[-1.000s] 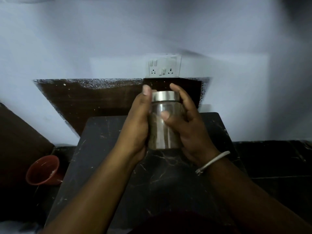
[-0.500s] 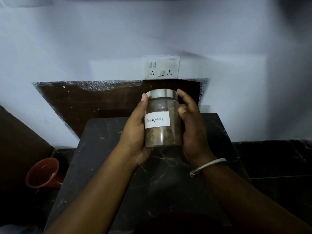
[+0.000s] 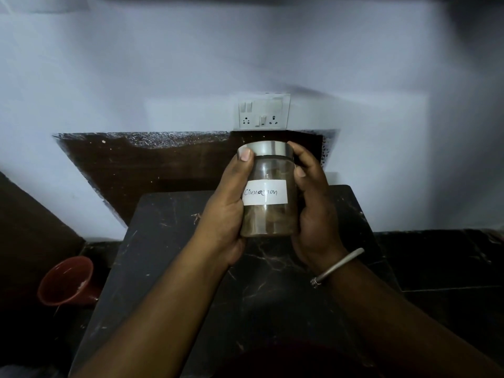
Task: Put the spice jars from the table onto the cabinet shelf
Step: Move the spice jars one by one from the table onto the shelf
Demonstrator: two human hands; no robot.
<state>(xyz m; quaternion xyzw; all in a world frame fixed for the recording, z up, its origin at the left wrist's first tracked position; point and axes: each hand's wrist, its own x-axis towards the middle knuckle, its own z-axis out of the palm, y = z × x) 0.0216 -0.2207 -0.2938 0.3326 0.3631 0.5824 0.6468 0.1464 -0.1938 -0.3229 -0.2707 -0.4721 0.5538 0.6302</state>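
A clear glass spice jar [image 3: 268,214] with a steel lid and a white label reading "Cinnamon" is held upright above the dark marble table [image 3: 169,241]. Brown pieces fill its lower half. My left hand [image 3: 227,211] grips the jar's left side, thumb up on the lid's edge. My right hand [image 3: 313,211], with a metal bangle on the wrist, clasps the right side, fingers over the lid's far rim. No cabinet shelf and no other jars are in view.
A reddish-brown plastic mug [image 3: 66,282] lies low at the left beside the table. A white switch and socket plate [image 3: 263,113] is on the wall behind. A brown board [image 3: 152,170] leans against the wall behind the table.
The jar has been turned in both hands so that its label now faces me. My right fingers slid off the front of the jar to its side.
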